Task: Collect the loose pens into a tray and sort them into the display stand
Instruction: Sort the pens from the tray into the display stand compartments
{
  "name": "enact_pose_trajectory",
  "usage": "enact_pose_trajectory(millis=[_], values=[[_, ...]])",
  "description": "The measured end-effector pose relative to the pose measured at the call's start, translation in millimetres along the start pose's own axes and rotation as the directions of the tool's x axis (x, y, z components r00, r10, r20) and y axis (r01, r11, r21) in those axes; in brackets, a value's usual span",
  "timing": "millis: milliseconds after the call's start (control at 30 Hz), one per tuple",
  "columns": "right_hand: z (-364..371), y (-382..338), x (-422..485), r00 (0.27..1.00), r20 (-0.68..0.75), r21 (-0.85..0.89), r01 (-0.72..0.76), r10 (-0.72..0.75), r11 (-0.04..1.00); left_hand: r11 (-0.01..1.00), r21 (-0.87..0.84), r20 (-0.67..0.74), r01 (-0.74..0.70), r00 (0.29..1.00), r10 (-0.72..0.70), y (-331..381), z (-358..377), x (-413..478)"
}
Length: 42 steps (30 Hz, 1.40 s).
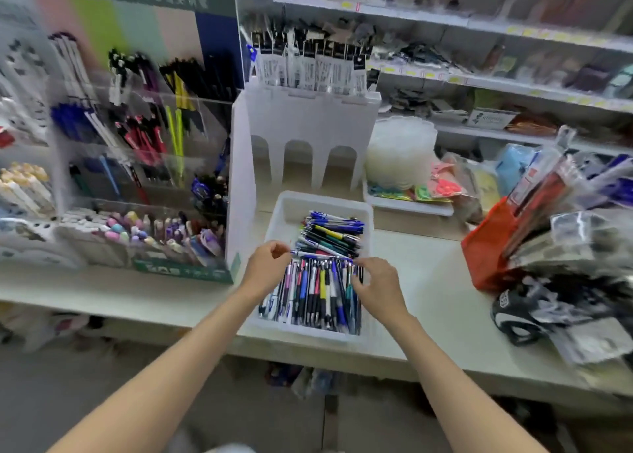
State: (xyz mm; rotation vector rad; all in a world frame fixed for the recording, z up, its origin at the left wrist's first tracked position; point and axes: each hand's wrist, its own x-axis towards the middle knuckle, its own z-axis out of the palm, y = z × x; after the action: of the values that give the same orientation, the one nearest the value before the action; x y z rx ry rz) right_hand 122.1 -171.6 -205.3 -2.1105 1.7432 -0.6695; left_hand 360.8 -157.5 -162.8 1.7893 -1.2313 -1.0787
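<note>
A shallow white plastic tray [291, 209] sits on the smooth pale surface [428, 281], packed with slim pens [318, 295]. The near row points away from the person and the far heap lies crosswise. The left hand [265, 267] pinches one end of a crosswise blue pen [322, 255]. The right hand [380, 286] curls at the other end; I cannot tell if it grips. A clear tiered display stand [144, 165] stands to the left.

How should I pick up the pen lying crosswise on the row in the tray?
Pinch the crosswise pen by an end, from above: it lies on top of the row of pens, barrel exposed. The left hand pinches its left end.
</note>
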Motion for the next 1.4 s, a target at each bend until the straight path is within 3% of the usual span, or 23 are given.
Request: enact_pose_trajectory(millis=[67, 133, 367, 533, 667, 1067, 1200, 1267, 1400], values=[[10.8, 8.1, -14.1, 0.998, 0.069, 0.019, -0.012, 0.01, 1.0, 0.967, 0.246, 0.025, 0.067, 0.997, -0.076, -17.1, 21.4, -2.2], [21.4, 8.8, -23.8, 0.997, 0.081, 0.05, -0.018, 0.014, 0.999, 0.925, 0.363, 0.006, 0.11, 0.993, -0.121, -27.1, 36.4, -5.2], [28.3, 7.1, -31.5, 0.995, 0.063, 0.21, -0.092, 0.08, 0.973, 0.815, 0.513, -0.11, 0.269, 0.962, -0.249, -27.2, 75.1, -6.6], [27.9, 7.5, -32.0, 0.992, 0.064, 0.287, -0.118, 0.104, 0.951, 0.808, 0.489, -0.134, 0.328, 0.944, -0.302, -25.0, 84.2, 0.7], [30.7, 10.5, -31.6, 0.99, 0.074, 0.298, -0.134, 0.117, 0.945, 0.689, 0.657, -0.157, 0.306, 0.949, -0.272, -31.5, 77.3, -0.7], [31.7, 11.4, -32.3, 0.992, 0.071, 0.299, -0.125, 0.108, 0.946, 0.837, 0.464, -0.129, 0.289, 0.957, -0.259, -50.0, 76.4, 4.9], [31.6, 11.1, -32.3, 0.991, 0.079, 0.3, -0.126, 0.107, 0.946, 0.78, 0.553, -0.181, 0.291, 0.956, -0.229, -44.5, 77.9, 0.8], [31.4, 11.3, -32.2, 0.992, 0.075, 0.301, -0.118, 0.1, 0.946, 0.803, 0.506, -0.182, 0.315, 0.949, -0.258, -38.9, 78.9, 0.7], [31.8, 11.4, -32.3, 0.993, 0.068, 0.292, -0.113, 0.097, 0.95, 0.772, 0.556, -0.1, 0.308, 0.947, -0.306, -31.8, 83.7, -2.5]])
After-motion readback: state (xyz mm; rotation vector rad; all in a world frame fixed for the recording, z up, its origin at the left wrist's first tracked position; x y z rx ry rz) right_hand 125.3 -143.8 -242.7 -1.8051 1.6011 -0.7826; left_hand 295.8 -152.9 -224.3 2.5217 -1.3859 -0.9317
